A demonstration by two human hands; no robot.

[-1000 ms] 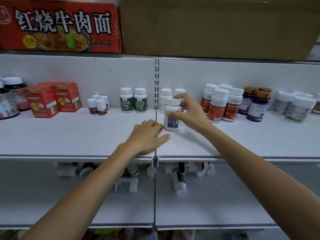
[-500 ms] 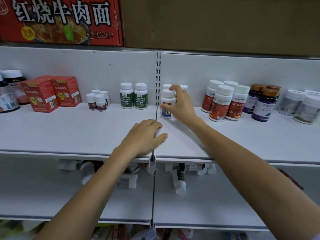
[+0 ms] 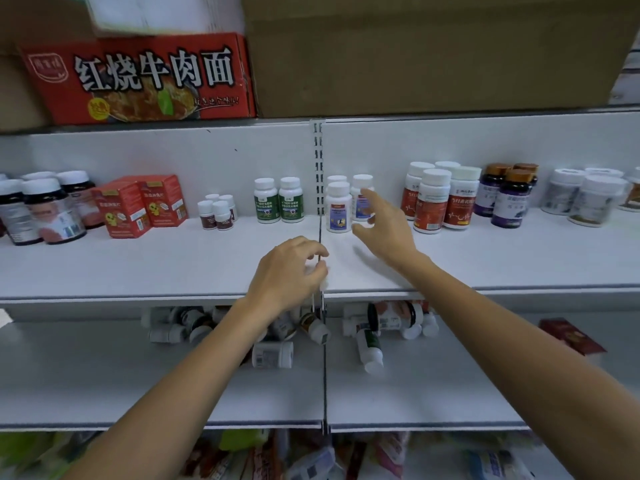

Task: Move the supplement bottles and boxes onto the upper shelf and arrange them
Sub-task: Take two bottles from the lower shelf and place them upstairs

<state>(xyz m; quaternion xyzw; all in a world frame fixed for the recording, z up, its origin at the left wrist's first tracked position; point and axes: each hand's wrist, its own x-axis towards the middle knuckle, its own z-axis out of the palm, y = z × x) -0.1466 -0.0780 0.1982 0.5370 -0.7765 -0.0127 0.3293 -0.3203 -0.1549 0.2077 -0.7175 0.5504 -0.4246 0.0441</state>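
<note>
Blue-label bottle (image 3: 337,211) upright just left of released right hand (image 3: 384,230); left hand (image 3: 287,271) grip unclear.

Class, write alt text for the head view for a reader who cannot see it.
A person's open right hand hovers by white supplement bottles standing upright on the upper shelf, which also holds red boxes. The left hand rests near that shelf's front edge; other bottles lie toppled on the lower shelf.

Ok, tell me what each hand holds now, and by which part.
Right hand: nothing, fingers spread beside the blue-labelled bottle. Left hand: fingers curled on the upper shelf; a white blur at the fingertips, so cannot tell.
</note>
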